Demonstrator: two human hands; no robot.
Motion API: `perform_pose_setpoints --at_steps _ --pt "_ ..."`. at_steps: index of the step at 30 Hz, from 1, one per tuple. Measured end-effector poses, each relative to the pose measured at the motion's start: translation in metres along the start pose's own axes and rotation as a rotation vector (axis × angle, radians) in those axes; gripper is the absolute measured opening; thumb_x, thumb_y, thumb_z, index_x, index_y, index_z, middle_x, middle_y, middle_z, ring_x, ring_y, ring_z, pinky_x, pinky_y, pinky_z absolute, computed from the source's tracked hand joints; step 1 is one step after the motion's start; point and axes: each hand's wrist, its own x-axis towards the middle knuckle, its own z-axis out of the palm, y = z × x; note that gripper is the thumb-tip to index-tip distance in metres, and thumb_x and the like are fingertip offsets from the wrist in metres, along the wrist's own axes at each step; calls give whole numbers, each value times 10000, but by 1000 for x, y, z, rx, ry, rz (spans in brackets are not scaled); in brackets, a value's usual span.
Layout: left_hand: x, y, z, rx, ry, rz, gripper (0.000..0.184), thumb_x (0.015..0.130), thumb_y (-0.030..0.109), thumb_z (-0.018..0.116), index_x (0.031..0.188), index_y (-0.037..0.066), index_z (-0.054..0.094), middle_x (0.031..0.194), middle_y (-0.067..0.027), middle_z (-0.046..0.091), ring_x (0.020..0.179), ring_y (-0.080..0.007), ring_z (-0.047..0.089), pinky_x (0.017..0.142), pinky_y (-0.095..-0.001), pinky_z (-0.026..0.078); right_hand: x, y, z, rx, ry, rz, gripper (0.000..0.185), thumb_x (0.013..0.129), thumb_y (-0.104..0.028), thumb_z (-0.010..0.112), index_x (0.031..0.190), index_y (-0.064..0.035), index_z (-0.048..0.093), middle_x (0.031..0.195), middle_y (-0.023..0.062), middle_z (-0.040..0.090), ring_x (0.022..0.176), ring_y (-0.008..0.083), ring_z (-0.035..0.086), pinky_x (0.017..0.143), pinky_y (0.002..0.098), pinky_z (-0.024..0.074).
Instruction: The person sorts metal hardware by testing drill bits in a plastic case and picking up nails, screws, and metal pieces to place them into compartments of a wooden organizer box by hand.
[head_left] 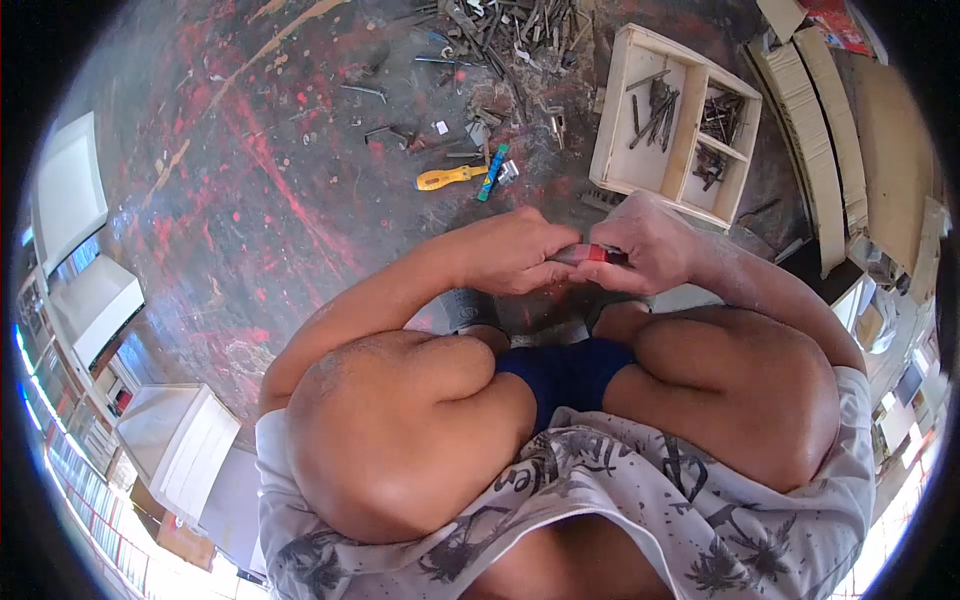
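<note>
Below me spreads the paint-spattered floor, with a divided wooden box of metal bits just beyond my hands. My left hand pinches the grey end of a small red-and-grey piece; my right hand grips its red part, both above the floor. Ahead lies a yellow-handled screwdriver. With so little to grip, uneven pressure could make the piece slip, nip a fingertip, or drop among the scraps.
</note>
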Motion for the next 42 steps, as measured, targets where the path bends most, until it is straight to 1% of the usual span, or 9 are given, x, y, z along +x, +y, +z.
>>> perform_pose_setpoints --at_steps 7,11,17,20,26,30,35,38,42 --pt "-48 -28 17 71 -54 -168 276 955 336 702 1020 70 668 820 -229 677 793 -447 666 676 -512 517 -27 -19 -44 -231 -32 26 330 938 -284 704 749 -56 560 599 156 518 576 424 565 522 480 420" --pt "-30 -30 11 41 152 26 299 924 327 731 1061 68 673 890 -174 676 866 -397 656 742 -466 515 -20 2 -24 -123 -134 135 330 930 -323 719 816 -50 572 670 187 585 669 435 614 597 503 465" --pt "-10 -34 2 51 351 106 315 931 332 728 1055 52 656 925 -152 662 896 -380 629 796 -445 506 13 15 -15 -388 -82 380 319 956 -362 675 1009 -53 620 778 215 655 786 470 643 698 547 483" --pt "-12 -32 5 1 385 -4 330 940 343 726 1042 40 644 916 -161 653 861 -384 623 776 -438 504 14 20 -15 -216 -89 502 343 990 -367 623 1082 -37 612 874 242 662 897 465 647 775 538 486" --pt "-10 -39 15 -157 595 -149 328 942 340 740 1018 48 612 865 -145 630 765 -326 616 718 -399 493 11 23 -13 308 11 451 330 1054 -295 476 1037 6 609 1019 269 656 986 469 617 847 509 478" --pt "3 -35 13 -104 701 -13 277 922 231 766 991 56 562 835 -91 603 750 -228 604 728 -347 501 11 35 -3 81 51 345 334 1042 -273 465 971 1 643 968 253 670 936 456 633 835 496 494" --pt "8 -19 21 -281 766 -111 274 905 52 754 934 63 482 913 -61 610 815 -150 584 780 -298 507 18 38 4 33 87 272 363 1029 -278 476 880 -17 680 814 194 689 824 417 668 784 504 509" --pt "11 -25 23 -302 806 -49 329 876 -26 756 906 72 444 1025 -92 638 874 -139 583 803 -289 511 21 35 6 37 47 279 366 1026 -276 485 870 -14 688 775 172 693 807 387 688 768 502 515" --pt "6 -31 26 -331 769 13 335 868 -26 776 925 88 467 1180 -141 648 978 -178 608 888 -354 536 20 30 5 104 -6 265 369 1032 -285 500 882 -5 688 773 176 692 814 372 694 766 489 516"
